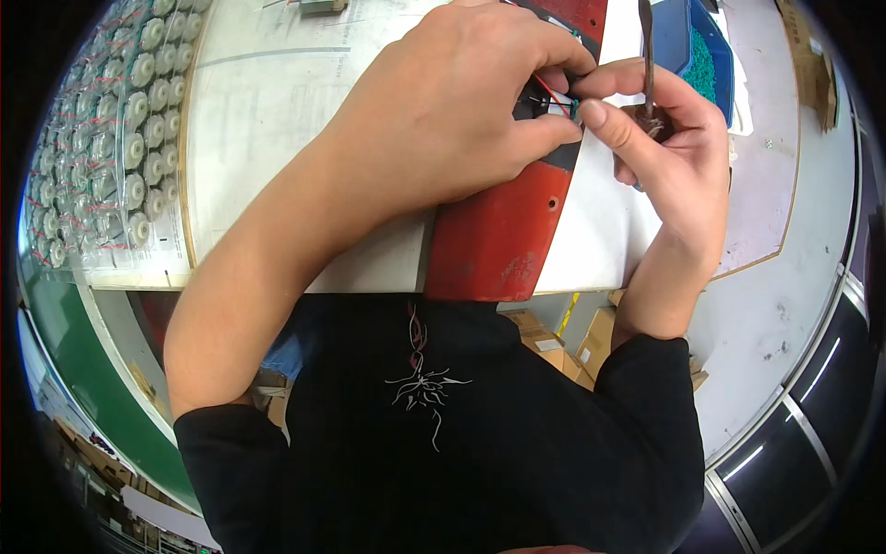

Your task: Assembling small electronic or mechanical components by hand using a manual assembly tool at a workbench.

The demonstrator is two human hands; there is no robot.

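A long red fixture [489, 235] with a dark middle section lies across the white table top. My left hand [452, 102] is over it, thumb and fingers bent round a small black-and-white part [546, 103] with thin red and black wires; much of this part is hidden. My right hand [678, 138] pinches a small green piece [575, 108] at the wire ends between thumb and index finger. In the same palm rests a slim dark rod-shaped tool [648, 55] with a brownish lower end, rod pointing up. Its kind is not clear.
A blue bin [676, 37] of small green pieces stands beyond my right hand. At the left, a clear plastic tray [111, 138] holds several round white parts with red wires. Cardboard boxes [595, 342] sit below the table's front edge.
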